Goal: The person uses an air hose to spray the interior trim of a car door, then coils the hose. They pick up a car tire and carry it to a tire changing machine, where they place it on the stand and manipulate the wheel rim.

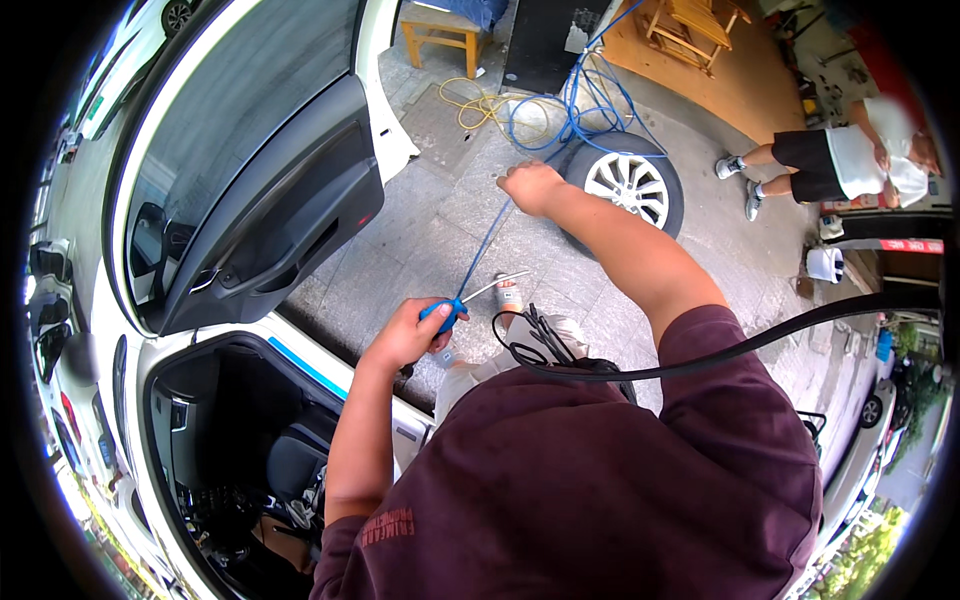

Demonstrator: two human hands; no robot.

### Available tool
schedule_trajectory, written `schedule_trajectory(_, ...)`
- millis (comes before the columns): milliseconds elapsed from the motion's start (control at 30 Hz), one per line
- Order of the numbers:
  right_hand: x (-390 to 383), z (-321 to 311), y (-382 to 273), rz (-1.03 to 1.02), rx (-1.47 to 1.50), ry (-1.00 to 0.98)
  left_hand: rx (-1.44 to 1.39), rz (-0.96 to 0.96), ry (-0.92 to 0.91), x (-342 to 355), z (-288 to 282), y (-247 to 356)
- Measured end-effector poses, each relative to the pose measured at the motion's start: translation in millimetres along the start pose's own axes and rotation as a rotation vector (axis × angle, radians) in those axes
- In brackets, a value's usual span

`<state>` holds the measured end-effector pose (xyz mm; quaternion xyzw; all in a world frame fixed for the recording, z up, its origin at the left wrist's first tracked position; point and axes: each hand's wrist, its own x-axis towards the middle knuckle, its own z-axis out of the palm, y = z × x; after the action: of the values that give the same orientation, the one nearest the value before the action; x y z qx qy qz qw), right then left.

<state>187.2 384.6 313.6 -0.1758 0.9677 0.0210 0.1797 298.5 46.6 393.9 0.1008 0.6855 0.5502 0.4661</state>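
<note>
Maroon shirt (pixel 590 490) nearest, a blue tool (pixel 457 309) juts from the left hand (pixel 404 332).

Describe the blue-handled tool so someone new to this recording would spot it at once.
Find the open white car door; below and right of it is the left hand. It grips the tool by its blue handle. Unlike the blue hose running up to the right hand, the tool has a straight metal stem, pointing right past a can.

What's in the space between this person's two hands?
In the head view, a thin blue hose spans the gap, from the blue-handled tool in the left hand to the right hand; behind it lies grey paving.
</note>
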Motion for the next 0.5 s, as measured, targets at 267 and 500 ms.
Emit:
schedule_trajectory(267,31.8,37.3,2.9,-0.251,-0.099,-0.076,0.167,-0.145,0.341,29.1,31.8,34.5)
schedule_trajectory(500,43.8,49.6,-5.4,-0.446,-0.104,-0.022,0.101,-0.15,0.48,31.0,37.8,-1.0)
